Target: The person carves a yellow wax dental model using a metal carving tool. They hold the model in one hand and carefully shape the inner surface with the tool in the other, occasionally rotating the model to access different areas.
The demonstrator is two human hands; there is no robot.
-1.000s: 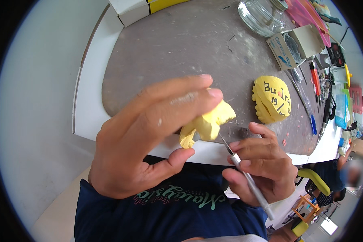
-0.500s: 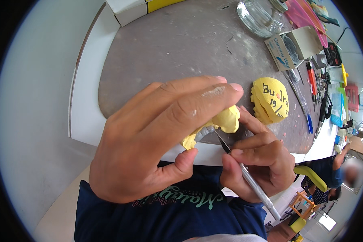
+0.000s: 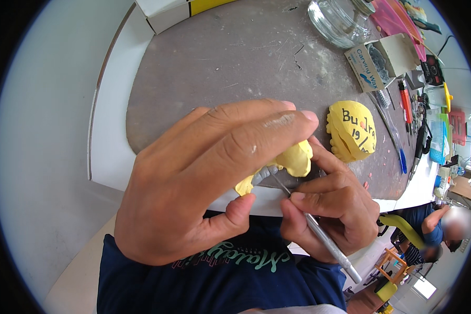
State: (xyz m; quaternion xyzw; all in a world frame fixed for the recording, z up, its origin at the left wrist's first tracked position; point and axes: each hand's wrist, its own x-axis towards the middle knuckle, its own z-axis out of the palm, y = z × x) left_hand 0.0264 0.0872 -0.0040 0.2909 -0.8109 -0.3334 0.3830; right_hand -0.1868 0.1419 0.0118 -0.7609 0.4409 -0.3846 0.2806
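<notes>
My left hand is closed around a yellow dental cast, its fingers arched over the top and its thumb at the lower edge. Grey wax teeth show along the cast's inner side. In a pen grip, my right hand holds a carving knife with a knurled silver handle. The thin blade points up and left, its tip at or very close to the grey wax. A right fingertip reaches the cast's right side. Much of the cast is hidden behind my left fingers.
A second yellow dental cast with black handwriting lies on the grey mat. Beyond it are an opened wax box, a glass jar, a blue-tipped brush and a red-handled tool. Other people sit at far right.
The knife and my right hand have shifted slightly left, and the blade has turned so it looks thinner. My left hand and the cast have hardly moved.
</notes>
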